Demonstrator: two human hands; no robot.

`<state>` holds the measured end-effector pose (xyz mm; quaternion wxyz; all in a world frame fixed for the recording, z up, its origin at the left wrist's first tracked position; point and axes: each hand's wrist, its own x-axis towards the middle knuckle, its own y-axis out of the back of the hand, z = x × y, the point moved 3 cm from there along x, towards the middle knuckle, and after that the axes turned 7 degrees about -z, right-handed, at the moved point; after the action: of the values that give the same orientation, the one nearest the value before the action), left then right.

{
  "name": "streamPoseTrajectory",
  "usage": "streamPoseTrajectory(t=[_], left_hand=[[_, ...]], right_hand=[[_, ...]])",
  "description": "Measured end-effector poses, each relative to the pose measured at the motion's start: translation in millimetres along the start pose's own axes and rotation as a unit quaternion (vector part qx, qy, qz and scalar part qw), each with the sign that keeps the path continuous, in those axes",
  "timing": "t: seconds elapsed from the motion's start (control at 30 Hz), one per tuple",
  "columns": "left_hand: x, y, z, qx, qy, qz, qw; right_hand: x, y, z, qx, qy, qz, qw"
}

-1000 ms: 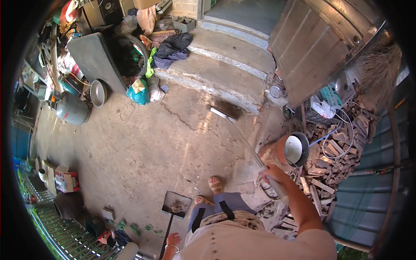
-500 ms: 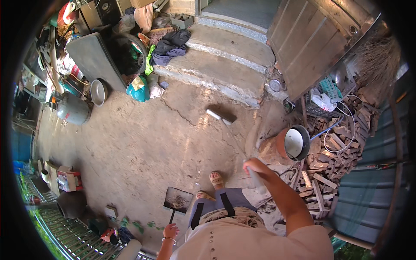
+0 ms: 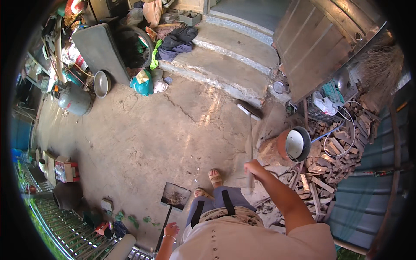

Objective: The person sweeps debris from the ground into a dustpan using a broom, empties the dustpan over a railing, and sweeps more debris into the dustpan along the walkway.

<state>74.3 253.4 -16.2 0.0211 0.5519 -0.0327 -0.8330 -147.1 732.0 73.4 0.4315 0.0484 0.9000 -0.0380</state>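
My right hand [image 3: 254, 169] is closed around the pale pole [image 3: 250, 145] of a push broom, whose dark head [image 3: 250, 111] with a white edge rests on concrete beside the lowest step [image 3: 216, 82]. My left hand [image 3: 171, 230] hangs by my hip with loosely curled, parted fingers, wearing a bracelet; it appears beside the long black handle of a dustpan [image 3: 175, 195], not gripping it. The dustpan lies on the floor left of my sandalled feet and holds some dark debris.
An open wooden door [image 3: 320, 43] is at upper right. An orange bucket [image 3: 282, 145] with a basin inside stands before a woodpile [image 3: 342, 138] and crates [image 3: 316, 117]. Clutter, a gas cylinder [image 3: 76, 102] and a metal bowl [image 3: 102, 84] line the left. Railings [image 3: 52, 225] edge the lower left.
The broom head has swung rightward along the foot of the step, and the pole is more upright in view. My right hand still holds it; my left hand has moved only slightly.
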Motion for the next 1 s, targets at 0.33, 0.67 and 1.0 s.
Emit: streamPoseTrajectory(t=[0.33, 0.67, 1.0], left_hand=[[12.0, -1.4, -8.5, 0.057, 0.066, -0.026, 0.996], [27.2, 7.0, 20.5, 0.036, 0.007, -0.034, 0.999], [3.1, 18.5, 15.0, 0.126, 0.009, -0.045, 0.991]], right_hand=[[-69.1, -50.9, 6.7, 0.205, -0.120, -0.203, 0.950], [-161.4, -1.8, -16.8, 0.312, -0.112, -0.125, 0.935], [-29.5, 38.8, 27.8, 0.318, 0.055, 0.032, 0.946]])
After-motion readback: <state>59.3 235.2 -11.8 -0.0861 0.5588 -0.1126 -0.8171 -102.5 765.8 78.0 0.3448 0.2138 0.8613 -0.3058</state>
